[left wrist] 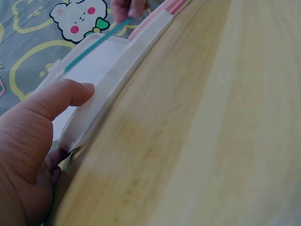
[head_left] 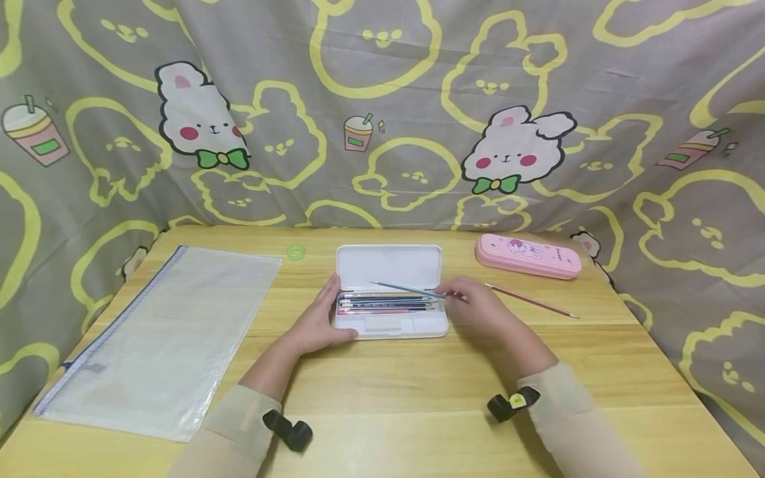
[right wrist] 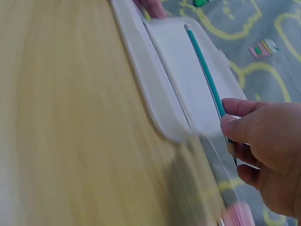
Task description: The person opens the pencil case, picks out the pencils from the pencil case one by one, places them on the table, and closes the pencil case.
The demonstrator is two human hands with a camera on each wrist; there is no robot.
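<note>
A white pencil case [head_left: 388,265] lies with its lid raised at the middle of the table. Inside it, several pencils [head_left: 382,303] lie side by side, with a small white block [head_left: 382,324] in front of them. My left hand [head_left: 313,325] holds the case's left end, thumb at the front corner and fingers along the side. Between thumb and fingers, my right hand [head_left: 478,307] pinches a teal pencil [right wrist: 205,70] near its sharpened end. The pencil hangs above the case, its eraser end pointing left.
Right of the case lies a dark red pencil [head_left: 532,301], with a pink pencil box [head_left: 528,256] behind it. A green ring [head_left: 295,252] sits behind the case to the left. A clear zip pouch [head_left: 161,338] covers the table's left side. Patterned cloth [head_left: 269,199] hangs behind.
</note>
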